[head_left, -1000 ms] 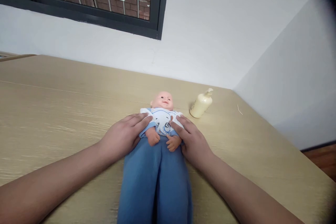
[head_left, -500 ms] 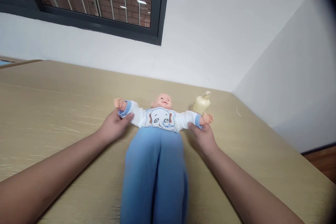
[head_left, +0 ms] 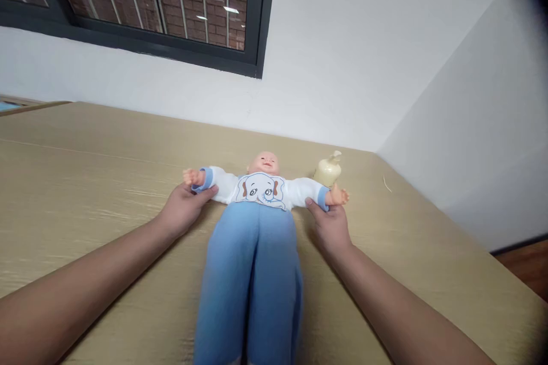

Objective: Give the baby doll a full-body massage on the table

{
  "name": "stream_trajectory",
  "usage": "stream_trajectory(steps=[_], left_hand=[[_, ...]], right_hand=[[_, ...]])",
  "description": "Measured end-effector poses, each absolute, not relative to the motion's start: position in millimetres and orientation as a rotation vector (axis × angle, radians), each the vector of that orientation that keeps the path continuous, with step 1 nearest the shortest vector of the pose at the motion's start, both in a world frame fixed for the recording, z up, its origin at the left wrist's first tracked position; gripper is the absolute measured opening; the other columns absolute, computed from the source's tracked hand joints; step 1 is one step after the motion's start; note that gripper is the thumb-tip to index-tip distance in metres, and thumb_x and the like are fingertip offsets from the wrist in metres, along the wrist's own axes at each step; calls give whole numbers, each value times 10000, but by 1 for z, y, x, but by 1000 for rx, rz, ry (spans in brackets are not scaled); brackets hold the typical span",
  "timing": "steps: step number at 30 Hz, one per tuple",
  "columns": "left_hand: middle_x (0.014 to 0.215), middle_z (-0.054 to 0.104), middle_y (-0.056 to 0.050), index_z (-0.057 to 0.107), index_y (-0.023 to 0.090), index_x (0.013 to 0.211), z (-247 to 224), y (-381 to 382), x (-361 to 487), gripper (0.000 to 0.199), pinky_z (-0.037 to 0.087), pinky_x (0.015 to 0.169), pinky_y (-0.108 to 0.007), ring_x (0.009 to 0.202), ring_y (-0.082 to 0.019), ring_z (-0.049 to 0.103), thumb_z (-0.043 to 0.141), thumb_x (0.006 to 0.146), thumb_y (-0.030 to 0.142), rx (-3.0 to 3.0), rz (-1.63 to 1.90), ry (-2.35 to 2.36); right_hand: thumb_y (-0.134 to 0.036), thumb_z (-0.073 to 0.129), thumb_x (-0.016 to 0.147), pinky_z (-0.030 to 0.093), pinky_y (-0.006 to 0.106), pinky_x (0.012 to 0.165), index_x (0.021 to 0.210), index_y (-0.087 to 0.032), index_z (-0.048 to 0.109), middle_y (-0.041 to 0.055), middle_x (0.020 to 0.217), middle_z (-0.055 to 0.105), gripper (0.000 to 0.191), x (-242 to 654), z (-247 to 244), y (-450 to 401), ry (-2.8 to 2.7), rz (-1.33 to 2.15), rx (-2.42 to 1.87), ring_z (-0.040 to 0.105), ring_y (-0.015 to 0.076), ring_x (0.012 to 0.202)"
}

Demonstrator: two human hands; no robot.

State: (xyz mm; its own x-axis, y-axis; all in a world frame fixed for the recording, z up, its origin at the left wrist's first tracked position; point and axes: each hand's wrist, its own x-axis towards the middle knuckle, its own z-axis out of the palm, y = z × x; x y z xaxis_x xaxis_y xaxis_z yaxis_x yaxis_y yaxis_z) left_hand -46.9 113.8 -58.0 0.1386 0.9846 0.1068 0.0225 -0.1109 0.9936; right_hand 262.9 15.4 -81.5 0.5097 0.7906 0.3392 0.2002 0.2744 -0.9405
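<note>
A baby doll (head_left: 261, 191) lies on its back on the wooden table (head_left: 107, 194), head toward the wall and arms spread wide. It wears a white top with blue cuffs and an elephant print, and blue trousers (head_left: 252, 274). My left hand (head_left: 184, 208) is closed on the sleeve of the doll's arm at the left, thumb on top and fingers underneath. At the other side my right hand (head_left: 331, 225) grips the opposite sleeve near its cuff, its fingers partly hidden under the arm. The doll's feet are cut off by the lower edge.
A cream pump bottle (head_left: 329, 170) stands just beyond the doll's right-hand-side arm. Farther right lies a thin pale strand (head_left: 387, 183). Behind the table rise a white wall (head_left: 334, 68) and a dark-framed, barred window (head_left: 171, 5).
Both hands keep their hold on the sleeves. The doll's arm at the left looks slightly lower and straighter, and the view has shifted a little.
</note>
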Motion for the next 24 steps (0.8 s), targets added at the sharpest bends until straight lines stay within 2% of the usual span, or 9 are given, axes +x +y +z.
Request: stream_trajectory(steps=[2, 7, 12, 15, 18, 24], left_hand=[[1132, 757, -90, 741, 161, 1021, -55, 106, -46, 370, 505, 1042, -440, 1113, -339, 681, 753, 783, 444, 1615, 1155, 1186], [1313, 687, -50, 658, 247, 1287, -52, 92, -48, 416, 490, 1053, -408, 1196, -293, 638, 639, 886, 354, 2305, 1087, 1045], [1366, 642, -113, 558, 180, 1386, -51, 86, -51, 493, 481, 1059, -430, 1236, -282, 596, 579, 894, 208, 2796, 1052, 724], [1406, 608, -142, 530, 141, 1417, -48, 82, -50, 535, 474, 1076, -462, 1266, -298, 569, 548, 883, 158, 2926, 979, 675], [1429, 589, -146, 545, 128, 1418, -45, 80, -48, 561, 466, 1095, -479, 1301, -310, 544, 511, 859, 102, 3005, 903, 682], [1462, 570, -135, 579, 150, 1409, -45, 76, -46, 597, 473, 1098, -489, 1323, -320, 545, 477, 829, 53, 3093, 766, 715]], right_hand=[[-366, 746, 830, 452, 544, 1121, 1218, -174, 677, 122, 1237, 711, 439, 258, -78, 10, -1132, 380, -1334, 647, 321, 1203], [-217, 635, 890, 481, 471, 1111, 1388, -290, 575, 72, 1375, 630, 507, 249, -77, -3, -1530, 133, -1293, 603, 265, 1272], [-18, 539, 792, 452, 487, 1155, 1497, -331, 448, 57, 1527, 496, 776, 246, -73, -12, -1934, -56, -1175, 470, 269, 1425], [38, 475, 719, 434, 507, 1170, 1508, -329, 431, 48, 1549, 470, 872, 246, -68, -14, -2083, -107, -1154, 397, 274, 1476], [41, 466, 717, 453, 520, 1150, 1491, -325, 456, 53, 1553, 468, 857, 246, -65, -14, -2161, -152, -1167, 376, 287, 1487], [16, 470, 811, 494, 539, 1091, 1405, -350, 555, 68, 1545, 484, 703, 243, -65, -14, -2249, -234, -1220, 379, 308, 1483]])
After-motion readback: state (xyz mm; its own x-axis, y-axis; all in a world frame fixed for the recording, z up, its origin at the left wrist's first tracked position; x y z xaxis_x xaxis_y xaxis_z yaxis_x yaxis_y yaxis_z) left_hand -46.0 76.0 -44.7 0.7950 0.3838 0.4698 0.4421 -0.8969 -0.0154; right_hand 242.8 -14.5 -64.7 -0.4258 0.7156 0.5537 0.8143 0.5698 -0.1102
